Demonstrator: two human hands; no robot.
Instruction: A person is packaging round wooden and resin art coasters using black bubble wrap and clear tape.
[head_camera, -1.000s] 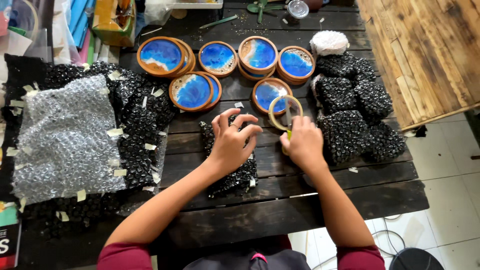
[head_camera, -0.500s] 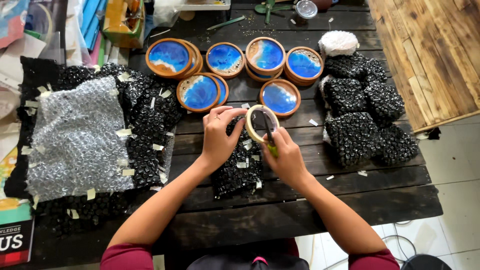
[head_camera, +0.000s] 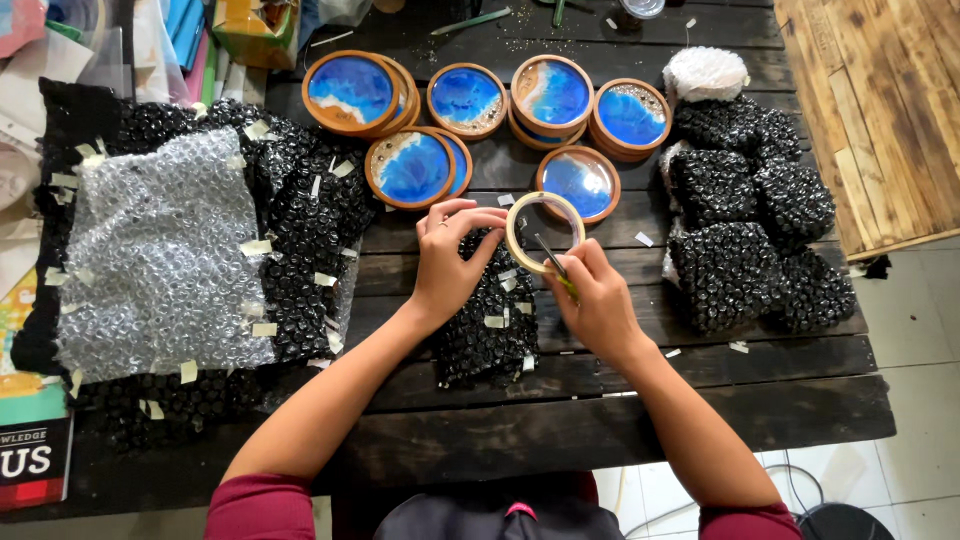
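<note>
My left hand (head_camera: 447, 262) rests over a small parcel wrapped in black bubble wrap (head_camera: 488, 325) on the dark wooden table (head_camera: 600, 400), its fingertips touching the edge of a roll of pale tape (head_camera: 543, 231). My right hand (head_camera: 598, 299) holds that tape roll up and also grips a thin tool with a green handle (head_camera: 556, 268) that crosses the roll's hole. Short strips of tape stick to the parcel.
Several round wooden coasters with blue resin tops (head_camera: 470, 99) lie beyond the hands. Wrapped black parcels (head_camera: 748, 220) pile up at the right, one white (head_camera: 706, 72). Sheets of black and clear bubble wrap (head_camera: 165, 250) cover the left. A light wooden board (head_camera: 880, 110) stands right.
Both hands lifted from pressing the parcel; the right hand raised the tape roll and the left hand came to its edge. The camera tilted slightly.
</note>
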